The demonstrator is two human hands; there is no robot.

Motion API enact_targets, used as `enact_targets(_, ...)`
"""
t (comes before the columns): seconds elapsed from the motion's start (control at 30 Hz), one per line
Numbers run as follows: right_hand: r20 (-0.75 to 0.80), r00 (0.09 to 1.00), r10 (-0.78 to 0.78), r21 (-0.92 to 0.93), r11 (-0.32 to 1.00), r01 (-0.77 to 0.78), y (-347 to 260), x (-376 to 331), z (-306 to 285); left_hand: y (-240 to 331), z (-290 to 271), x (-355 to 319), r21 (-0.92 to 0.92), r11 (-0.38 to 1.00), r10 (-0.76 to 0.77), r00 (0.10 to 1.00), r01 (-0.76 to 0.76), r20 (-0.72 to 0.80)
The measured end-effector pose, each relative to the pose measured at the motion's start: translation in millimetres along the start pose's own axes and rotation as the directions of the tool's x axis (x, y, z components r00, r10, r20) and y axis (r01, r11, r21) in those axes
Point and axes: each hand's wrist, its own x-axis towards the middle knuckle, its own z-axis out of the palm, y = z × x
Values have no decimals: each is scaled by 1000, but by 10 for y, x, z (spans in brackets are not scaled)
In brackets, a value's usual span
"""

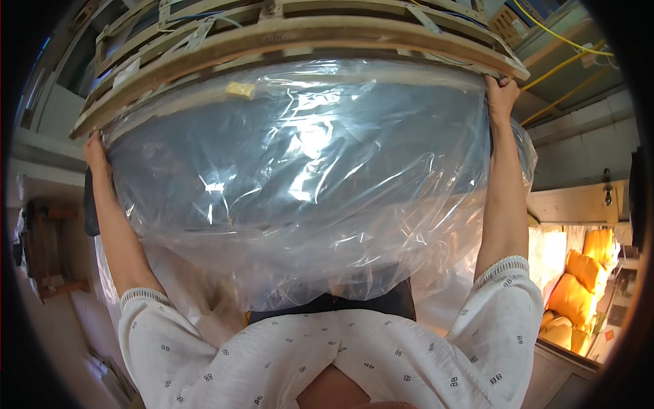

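Note:
A clear plastic sheet (pixel 402 225) spreads wide in front of me, creased and shiny with glare. Beneath it lies a broad, dark grey upholstered piece (pixel 180 157), joined at its far side to a bare wooden frame (pixel 293 37). Both my arms reach out to the far corners. At the left corner my left hand (pixel 95 151) is closed on the sheet's edge, right by the end of the frame. My right hand (pixel 503 97) pinches the sheet at the right corner, just under the frame's end. Some fingertips are hidden. A small yellow patch (pixel 240 89) shows near the far edge.
Yellow hoses (pixel 555 27) hang at the upper right, near a cardboard box (pixel 509 26). Bright yellow-orange bundles (pixel 578 290) sit at the right, below a wooden board (pixel 579 203). A brown wooden rack (pixel 58 252) stands at the left.

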Motion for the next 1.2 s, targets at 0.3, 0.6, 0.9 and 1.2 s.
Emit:
enact_targets(0.3,-76,994,76,284,957,-52,121,130,-24,-104,-74,102,-316,947,18,990,-63,-143)
enact_targets(0.6,302,938,170,126,968,-216,175,138,-261,278,171,-456,492,848,110,973,-199,203)
enact_targets(0.9,831,554,-54,251,925,-287,-873,-715,-1870,838,-1280,-225,824,470,403,907,-317,119)
enact_targets(1.2,743,656,-131,500,760,-414,-1681,-1399,-2649,3117,1388,-4351,-517,482,870,316,-707,379)
